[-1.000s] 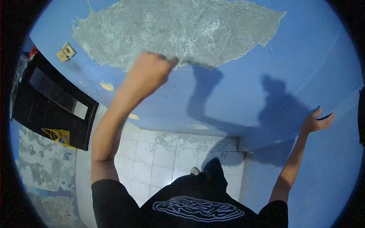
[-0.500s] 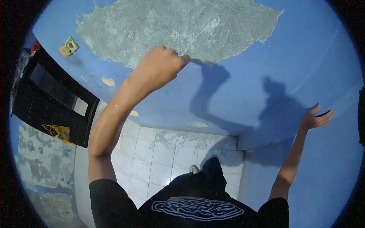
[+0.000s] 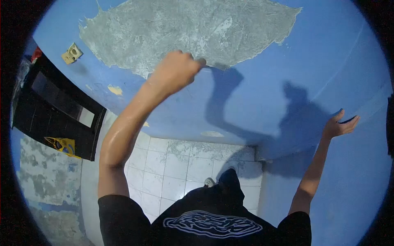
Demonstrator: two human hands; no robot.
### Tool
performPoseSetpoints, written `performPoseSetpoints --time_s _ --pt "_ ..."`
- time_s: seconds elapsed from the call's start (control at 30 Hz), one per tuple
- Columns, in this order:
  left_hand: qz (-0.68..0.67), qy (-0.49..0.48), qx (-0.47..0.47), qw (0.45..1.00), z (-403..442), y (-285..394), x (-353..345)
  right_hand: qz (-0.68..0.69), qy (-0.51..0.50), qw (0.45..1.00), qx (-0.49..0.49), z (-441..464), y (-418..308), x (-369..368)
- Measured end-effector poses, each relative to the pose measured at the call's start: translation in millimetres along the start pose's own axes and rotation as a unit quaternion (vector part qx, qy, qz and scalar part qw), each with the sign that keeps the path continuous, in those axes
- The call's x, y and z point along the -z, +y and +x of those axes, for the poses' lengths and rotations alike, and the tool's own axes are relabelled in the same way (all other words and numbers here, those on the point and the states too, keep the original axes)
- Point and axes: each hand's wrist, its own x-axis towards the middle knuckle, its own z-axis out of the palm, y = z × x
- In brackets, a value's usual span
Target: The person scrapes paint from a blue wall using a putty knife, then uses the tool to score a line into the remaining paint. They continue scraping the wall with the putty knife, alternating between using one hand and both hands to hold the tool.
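Observation:
My left hand [image 3: 176, 71] is closed in a fist at the lower edge of a bare grey patch [image 3: 197, 33] on the blue wall [image 3: 254, 94]. Whatever its fingers may grip is hidden behind the hand. Peeled, ragged blue paint borders the patch. Off to the right, my right hand [image 3: 340, 125] is held up near the side wall with its thumb and fingers apart, holding nothing. I cannot tell whether it touches that wall. Shadows of both arms fall on the blue paint.
White floor tiles [image 3: 174, 186] lie below, with grey flakes scattered along the wall's foot. At the left are a cream socket plate [image 3: 72, 53], a dark door [image 3: 57, 102] and a yellow bag [image 3: 63, 144]. A wall corner stands to the right.
The view has shifted slightly, so the patch sits a little further left and up. My left fist has moved slightly along the patch's edge. The right hand is nearly still.

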Motion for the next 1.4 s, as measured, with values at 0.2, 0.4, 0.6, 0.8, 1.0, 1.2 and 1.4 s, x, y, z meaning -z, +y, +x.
performPoseSetpoints --time_s 0.2,0.4,0.6,0.8,1.0,1.2,1.4 --pt "-0.003 0.016 -0.003 1.0 -2 12 52 -0.019 0.015 1.0 -0.008 0 -3 2" --pt "0.021 0.01 -0.02 1.0 -9 25 29 0.001 0.006 0.999 -0.034 1 -9 6" --pt "0.009 0.017 -0.025 1.0 7 28 15 -0.009 -0.001 1.0 -0.019 3 -6 3" --pt "0.026 0.001 0.016 1.0 9 37 68 0.004 0.015 1.0 -0.016 0 -3 3" --pt "0.021 0.002 -0.064 0.998 9 30 11 0.019 0.002 0.999 -0.028 -3 1 7" --pt "0.032 -0.06 -0.001 0.998 11 8 -18 0.014 -0.002 1.0 -0.027 -4 3 3" --pt "-0.047 -0.009 0.026 0.999 -36 19 -12 0.012 -0.013 0.999 -0.032 -2 4 4"
